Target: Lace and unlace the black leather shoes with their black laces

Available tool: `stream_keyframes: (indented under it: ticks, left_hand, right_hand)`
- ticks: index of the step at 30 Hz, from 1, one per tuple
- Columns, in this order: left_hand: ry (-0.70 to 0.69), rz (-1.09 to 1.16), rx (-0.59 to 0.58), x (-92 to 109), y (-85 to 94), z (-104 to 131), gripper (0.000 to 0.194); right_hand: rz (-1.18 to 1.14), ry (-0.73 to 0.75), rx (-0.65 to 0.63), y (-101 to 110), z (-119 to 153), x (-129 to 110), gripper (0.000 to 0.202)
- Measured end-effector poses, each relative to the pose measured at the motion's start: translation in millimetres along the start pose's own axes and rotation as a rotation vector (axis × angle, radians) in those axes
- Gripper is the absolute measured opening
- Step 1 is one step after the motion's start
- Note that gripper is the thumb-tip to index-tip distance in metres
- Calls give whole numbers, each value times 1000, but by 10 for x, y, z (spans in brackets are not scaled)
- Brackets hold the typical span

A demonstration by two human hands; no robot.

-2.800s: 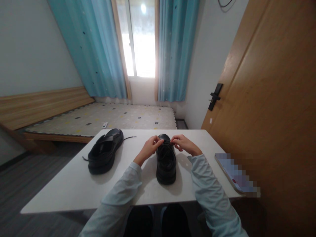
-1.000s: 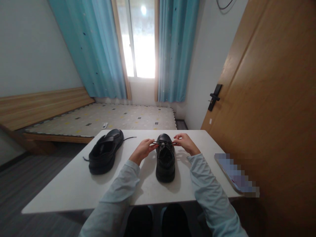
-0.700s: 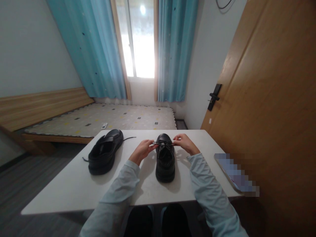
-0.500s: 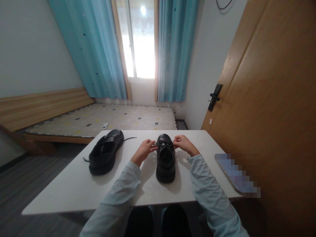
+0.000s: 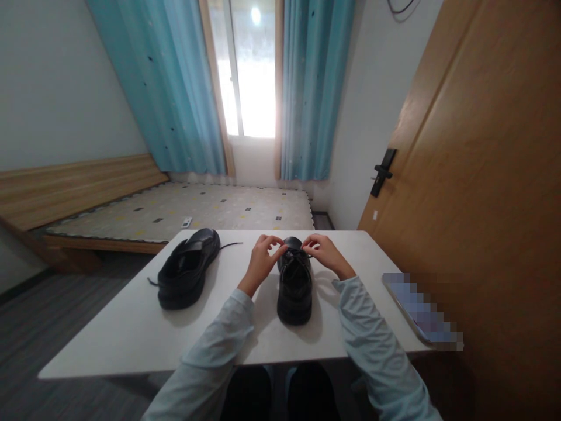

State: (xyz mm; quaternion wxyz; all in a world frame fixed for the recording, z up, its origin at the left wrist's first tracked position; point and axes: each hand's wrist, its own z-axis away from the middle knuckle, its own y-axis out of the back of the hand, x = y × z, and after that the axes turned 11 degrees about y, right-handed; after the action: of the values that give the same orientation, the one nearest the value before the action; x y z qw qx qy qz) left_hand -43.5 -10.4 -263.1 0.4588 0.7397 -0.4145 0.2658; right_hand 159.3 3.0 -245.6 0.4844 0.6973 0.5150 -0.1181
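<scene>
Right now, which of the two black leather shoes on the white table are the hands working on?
The upright black leather shoe in front of the person: both hands pinch its lace. The other black shoe, tilted, lies untouched further left.

We wear a pale, light blue-grey long-sleeved top; its soft fabric creases along both forearms and bunches a little at the elbows. The sleeves end in plain cuffs at the wrists, with no buttons, logos or print that we can make out. Our left hand (image 5: 262,257) and right hand (image 5: 323,252) are bare, with no rings, watch or gloves visible. Below the worktop's near edge our legs show in dark trousers, in shadow
</scene>
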Motion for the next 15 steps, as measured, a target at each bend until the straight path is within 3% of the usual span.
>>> stream_keyframes:
  ticks: [6, 15]
  left_hand:
    - [-100, -63, -92, 70, 2, 54, 18]
    - [-113, -89, -129, 84, 19, 37, 14]
  right_hand:
    - [23, 73, -77, -12, 24, -63, 21]
    - [19, 116, -148, 9, 24, -93, 13]
